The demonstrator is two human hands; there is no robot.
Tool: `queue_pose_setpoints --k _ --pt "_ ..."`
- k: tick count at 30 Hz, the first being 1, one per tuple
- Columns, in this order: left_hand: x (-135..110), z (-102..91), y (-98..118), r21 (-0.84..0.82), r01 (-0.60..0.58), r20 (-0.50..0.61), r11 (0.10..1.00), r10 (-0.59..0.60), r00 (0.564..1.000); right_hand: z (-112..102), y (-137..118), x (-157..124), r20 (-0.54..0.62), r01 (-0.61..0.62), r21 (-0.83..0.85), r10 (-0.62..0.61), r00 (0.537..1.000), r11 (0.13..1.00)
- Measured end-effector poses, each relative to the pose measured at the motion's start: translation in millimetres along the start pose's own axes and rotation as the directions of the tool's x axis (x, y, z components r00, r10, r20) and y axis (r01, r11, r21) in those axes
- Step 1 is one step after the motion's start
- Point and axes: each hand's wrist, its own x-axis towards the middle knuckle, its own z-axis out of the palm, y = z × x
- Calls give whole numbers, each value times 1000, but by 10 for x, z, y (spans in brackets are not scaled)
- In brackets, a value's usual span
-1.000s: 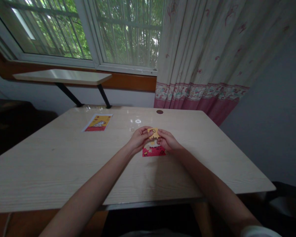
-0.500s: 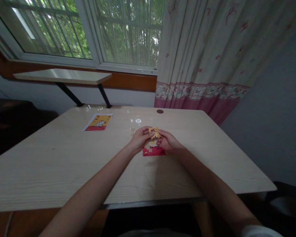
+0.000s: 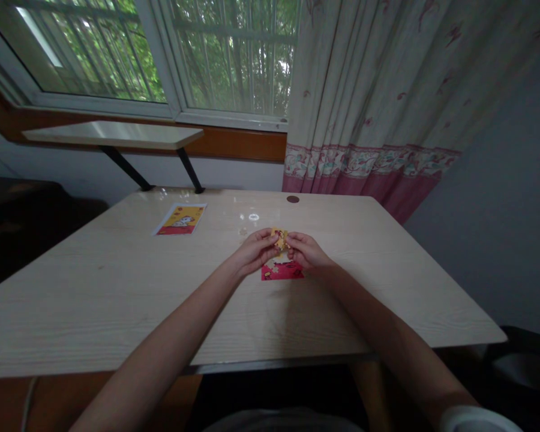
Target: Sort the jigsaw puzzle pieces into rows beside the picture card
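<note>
Between my two hands is a small block of yellow jigsaw puzzle pieces (image 3: 279,240), held just above the table. My left hand (image 3: 257,249) pinches its left side, thumb on top. At its right side, my right hand (image 3: 306,249) grips the edge between thumb and fingers. Beneath the hands lies a partly joined puzzle section (image 3: 282,272), red along the bottom with white and yellow higher up. Its upper part is partly hidden by the hands and the held pieces.
A printed picture sheet (image 3: 181,219) in yellow and red, with a white figure, lies at the table's back left. A round brown disc (image 3: 293,199) sits near the back edge. A raised shelf (image 3: 117,135) on black legs stands at the back left of the wooden table (image 3: 117,306).
The yellow block has turned and tilted a little between my hands, and the fingers of both have shifted on it. The camera view has moved slightly.
</note>
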Motion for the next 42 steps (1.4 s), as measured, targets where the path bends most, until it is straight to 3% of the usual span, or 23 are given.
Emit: queue_pose_setpoints --k 6,11,15,19,24,30,33,35,38,40,42 --pt "1 18 2 0 -7 -25 1000 7 1000 -2 -32 2 -33 -16 33 17 999 999" --pt "29 10 -6 70 -32 -114 997 39 993 -46 20 45 -119 55 -113 -69 990 992" --pt "38 -6 -10 50 -17 -114 999 23 993 -74 62 75 -145 97 -181 -124 982 979" --pt "23 -10 -9 39 16 -57 999 -14 998 -59 39 62 -126 57 -95 -69 990 994" --pt "0 -8 -16 92 44 18 995 -46 999 4 -32 -8 -7 -46 65 47 999 997" --pt "30 -21 -47 142 -68 36 987 64 997 27 -83 -52 53 -111 102 106 993 989" --pt "69 -44 -54 157 -146 -11 977 149 989 -43 -89 -10 -17 -56 52 57 998 997" --pt "92 -63 -51 172 -167 -61 971 179 982 -116 -75 31 -102 26 -72 -33 994 997" --pt "110 -85 -44 212 -155 -134 965 186 973 -219 -40 74 -170 116 -422 -204 964 899" --pt "113 -90 -47 248 -148 -158 957 191 969 -251 -30 71 -125 151 -666 -309 943 731" --pt "114 -88 -62 285 -149 -162 947 201 966 -244 -37 46 -34 202 -837 -416 909 509"
